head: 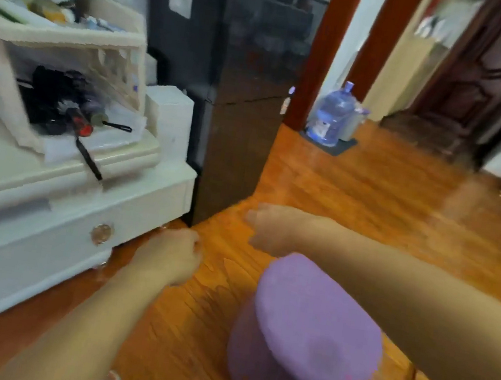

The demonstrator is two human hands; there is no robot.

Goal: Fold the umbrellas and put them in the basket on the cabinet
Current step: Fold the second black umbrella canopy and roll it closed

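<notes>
Up-left on the cabinet (60, 193), folded umbrellas (63, 101) lie handles-outward in the basket (68, 38); nearer left hand (170, 256) fisted, empty; right hand (273, 228) too blurred to tell.

Left forearm: bare, extended from the near left edge toward the scene's middle. Left hand (170, 256): fingers curled into a loose fist, nothing held, knuckles turned to the right. Right forearm: bare, stretched from the near right edge leftward and farther out. Right hand (272, 229): heavily blurred, palm turned down; finger pose cannot be told. Hands are kept apart, right hand farther out.
</notes>
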